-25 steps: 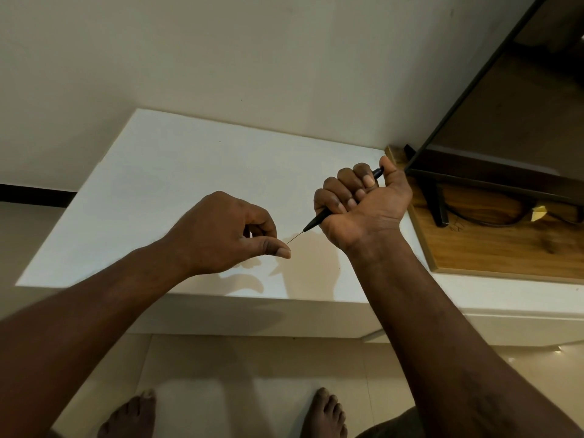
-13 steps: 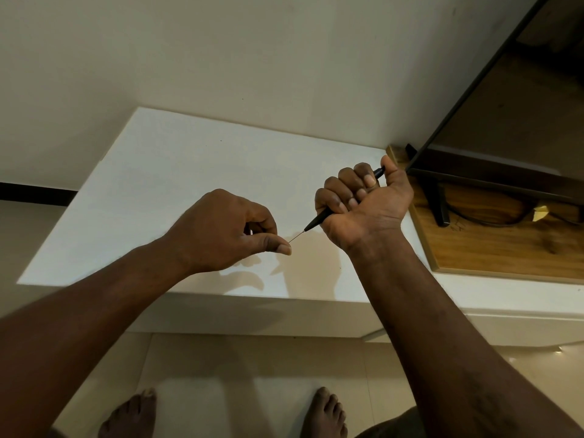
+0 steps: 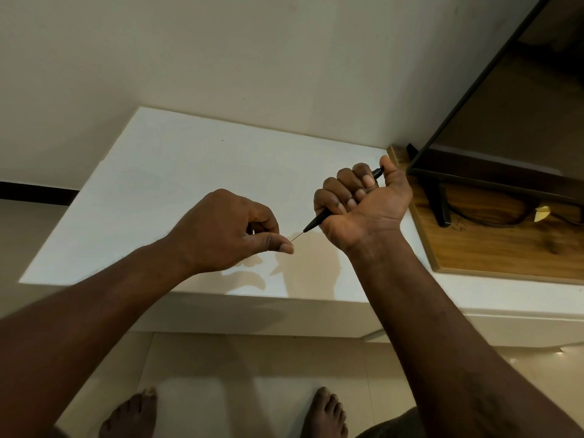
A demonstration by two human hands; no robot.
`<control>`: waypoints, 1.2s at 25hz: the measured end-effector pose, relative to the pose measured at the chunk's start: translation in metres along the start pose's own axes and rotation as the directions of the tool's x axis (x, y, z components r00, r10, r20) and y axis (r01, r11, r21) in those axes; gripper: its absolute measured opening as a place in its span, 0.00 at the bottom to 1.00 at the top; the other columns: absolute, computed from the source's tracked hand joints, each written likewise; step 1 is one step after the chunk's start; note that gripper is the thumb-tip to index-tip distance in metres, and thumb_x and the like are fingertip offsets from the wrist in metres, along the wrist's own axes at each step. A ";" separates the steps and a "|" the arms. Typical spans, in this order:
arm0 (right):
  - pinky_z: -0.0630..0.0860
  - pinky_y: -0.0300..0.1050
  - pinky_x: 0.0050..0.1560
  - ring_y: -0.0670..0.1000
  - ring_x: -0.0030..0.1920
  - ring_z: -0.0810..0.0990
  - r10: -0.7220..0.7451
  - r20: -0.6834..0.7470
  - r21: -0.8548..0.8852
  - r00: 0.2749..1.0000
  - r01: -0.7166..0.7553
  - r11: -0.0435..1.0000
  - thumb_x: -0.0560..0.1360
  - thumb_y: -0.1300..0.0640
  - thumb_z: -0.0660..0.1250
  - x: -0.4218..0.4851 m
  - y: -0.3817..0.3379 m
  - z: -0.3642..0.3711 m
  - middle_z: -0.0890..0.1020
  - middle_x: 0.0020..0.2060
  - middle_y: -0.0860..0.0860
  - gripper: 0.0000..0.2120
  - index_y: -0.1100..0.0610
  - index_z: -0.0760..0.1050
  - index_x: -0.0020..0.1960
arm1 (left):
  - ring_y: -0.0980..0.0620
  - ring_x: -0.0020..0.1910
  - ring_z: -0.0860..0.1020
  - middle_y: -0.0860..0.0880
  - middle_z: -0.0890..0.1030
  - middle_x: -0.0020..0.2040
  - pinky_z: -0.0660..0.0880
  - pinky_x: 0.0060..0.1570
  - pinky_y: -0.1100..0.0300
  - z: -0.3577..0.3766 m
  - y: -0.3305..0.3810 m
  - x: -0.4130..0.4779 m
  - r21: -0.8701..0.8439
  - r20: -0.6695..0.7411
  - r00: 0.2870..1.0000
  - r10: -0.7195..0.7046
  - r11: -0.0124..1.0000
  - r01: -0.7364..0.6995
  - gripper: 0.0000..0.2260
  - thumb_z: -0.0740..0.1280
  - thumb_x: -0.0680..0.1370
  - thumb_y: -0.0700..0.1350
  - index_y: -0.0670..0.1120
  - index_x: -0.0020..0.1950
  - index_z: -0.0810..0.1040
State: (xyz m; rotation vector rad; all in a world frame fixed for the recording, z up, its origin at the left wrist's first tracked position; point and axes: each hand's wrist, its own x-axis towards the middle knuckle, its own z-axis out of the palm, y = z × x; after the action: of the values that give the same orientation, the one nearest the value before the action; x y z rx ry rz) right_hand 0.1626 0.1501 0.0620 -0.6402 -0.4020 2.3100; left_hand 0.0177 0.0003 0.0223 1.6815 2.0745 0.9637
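My right hand (image 3: 363,203) grips a slim black tool (image 3: 316,221) in its fist, above the white counter (image 3: 177,184). The thumb presses on the tool's back end. A thin metal tip (image 3: 297,237) sticks out of the tool toward the left. My left hand (image 3: 227,229) has its fingers curled, and its thumb and forefinger meet at the far end of that thin tip. Whether they pinch the tip or something tiny on it is hidden by the fingers.
A wooden board (image 3: 493,245) lies on the counter at the right, with a black screen (image 3: 505,128) standing on it, its foot (image 3: 441,203) and a dark cable (image 3: 493,221). A wall rises behind. My bare feet stand on the tiled floor below.
Both hands have held nearly the same pose. The view has shifted slightly.
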 end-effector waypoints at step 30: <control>0.54 0.38 0.23 0.46 0.21 0.55 0.041 0.017 -0.003 0.999 -0.041 0.999 0.79 0.43 0.61 -0.002 0.011 0.001 0.59 0.24 0.46 0.23 0.53 0.63 0.30 | 0.62 0.38 0.80 0.61 0.82 0.31 0.69 0.35 0.66 0.004 0.001 0.001 0.004 -0.044 0.998 0.040 0.999 -0.040 0.25 0.65 0.68 0.76 0.56 0.42 0.86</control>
State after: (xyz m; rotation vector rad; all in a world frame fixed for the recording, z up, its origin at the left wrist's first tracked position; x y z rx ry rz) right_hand 0.1577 0.1407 0.0583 -0.6363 -0.4039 2.3555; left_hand 0.0207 0.0029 0.0205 1.7250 2.0782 1.0187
